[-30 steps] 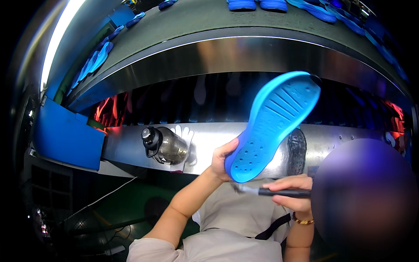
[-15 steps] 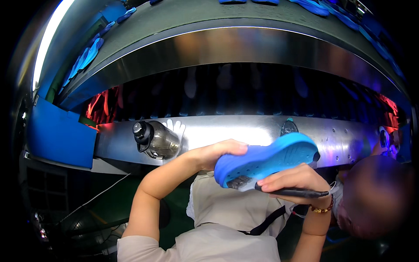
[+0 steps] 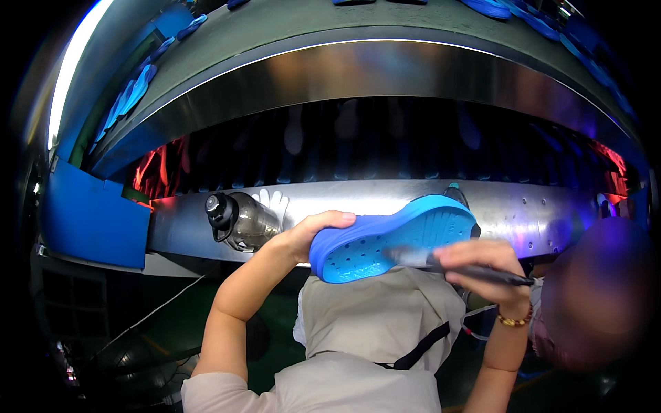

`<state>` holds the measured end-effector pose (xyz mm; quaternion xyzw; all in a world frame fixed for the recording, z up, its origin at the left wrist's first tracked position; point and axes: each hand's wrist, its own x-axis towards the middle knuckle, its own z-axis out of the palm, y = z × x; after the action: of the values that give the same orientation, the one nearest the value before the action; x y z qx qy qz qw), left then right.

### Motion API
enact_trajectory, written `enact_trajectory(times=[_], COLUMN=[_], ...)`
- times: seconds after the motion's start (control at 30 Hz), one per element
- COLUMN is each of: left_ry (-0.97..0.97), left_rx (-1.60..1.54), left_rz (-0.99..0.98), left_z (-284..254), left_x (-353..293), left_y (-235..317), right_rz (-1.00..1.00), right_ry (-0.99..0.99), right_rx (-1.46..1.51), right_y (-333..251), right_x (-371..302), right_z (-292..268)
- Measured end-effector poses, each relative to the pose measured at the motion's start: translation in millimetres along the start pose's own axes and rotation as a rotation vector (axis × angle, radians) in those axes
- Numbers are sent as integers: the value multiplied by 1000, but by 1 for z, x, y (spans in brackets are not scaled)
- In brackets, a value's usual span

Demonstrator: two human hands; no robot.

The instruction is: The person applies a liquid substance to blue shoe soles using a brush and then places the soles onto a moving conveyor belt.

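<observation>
My left hand [image 3: 311, 234] is closed round the left end of a blue shoe sole [image 3: 354, 253], thumb along its upper edge. The sole is tilted, its light-blue face with small holes turned toward me; the surface at the left end looks wet. In my right hand [image 3: 485, 261] is a brush [image 3: 506, 277] with a black handle, gripped between thumb and fingers. Its head, blurred by motion, lies over the middle of the sole's face. Behind the sole's right end, a small dark object with a teal tip [image 3: 454, 189] is partly hidden.
A dark clear bottle with a black cap [image 3: 244, 224] lies on the metal ledge [image 3: 372, 196] beside a white glove [image 3: 277, 201]. Above runs a green belt [image 3: 289, 27] carrying blue soles [image 3: 131, 96]. Close by on my right is another person [image 3: 592, 296], blurred.
The brush has moved off the sole's left end toward its middle, with my right hand shifting right and up. My left hand has brought the sole left, its face turned more toward me.
</observation>
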<state>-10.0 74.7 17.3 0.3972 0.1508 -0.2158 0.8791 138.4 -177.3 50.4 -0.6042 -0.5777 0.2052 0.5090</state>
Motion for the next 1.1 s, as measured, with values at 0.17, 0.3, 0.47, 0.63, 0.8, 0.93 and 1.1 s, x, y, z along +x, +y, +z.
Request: enact_trajectory(times=[0.17,0.3,0.47,0.63,0.8,0.93,1.1], left_ry=[105,-396,-134,240,157,58,18], left_rx=[143,-555,-451,-398,-470,-486,-484], left_rz=[155,566,470,510,618,610,719], left_z=[-8,-43,-16,-1,-3,26,17], left_x=[-11,30,72,79,54,59,41], left_y=[2,-40,-58,-55,-50,-44,-26], right_rz=[19,-92,175,-133,-63,-15,-87], right_ry=[-135,98,313,171,-113,248,-71], right_rx=[2,89,11,-325,-69,1,58], right_y=[-2,-18,37,26,-8,10,-5], right_x=[-15,-5,10,2,-1,17,-1], right_z=[3,13,46,71,49,50,52])
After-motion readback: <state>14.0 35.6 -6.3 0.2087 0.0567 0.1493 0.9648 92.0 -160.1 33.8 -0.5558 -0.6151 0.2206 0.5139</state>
